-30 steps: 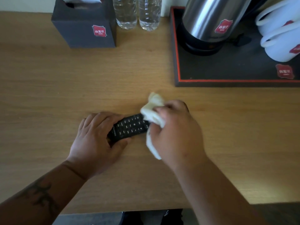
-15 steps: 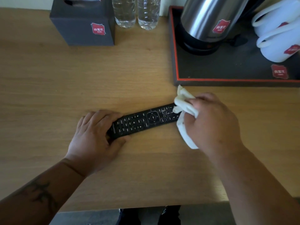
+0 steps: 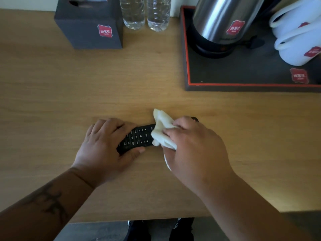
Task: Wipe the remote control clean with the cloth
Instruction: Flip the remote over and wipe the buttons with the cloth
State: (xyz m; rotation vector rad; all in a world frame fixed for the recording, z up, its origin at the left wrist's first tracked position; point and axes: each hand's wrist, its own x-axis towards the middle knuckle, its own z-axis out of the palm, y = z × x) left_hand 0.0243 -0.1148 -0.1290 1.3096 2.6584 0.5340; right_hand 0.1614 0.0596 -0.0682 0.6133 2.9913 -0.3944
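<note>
On the remote control [image 3: 139,137], right hand [image 3: 194,146] presses cloth [image 3: 162,131].

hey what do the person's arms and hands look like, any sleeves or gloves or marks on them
Both hands are bare: no gloves, rings or watch show on the left hand or the right hand. Both forearms are uncovered as far as the frame shows, with no sleeves in view. The left forearm carries a dark tattoo of angular, branching strokes.

The black remote control [image 3: 139,137] lies flat near the middle of the frame, slanting up to the right, buttons facing up. A crumpled white cloth [image 3: 162,132] covers its right part.
</note>
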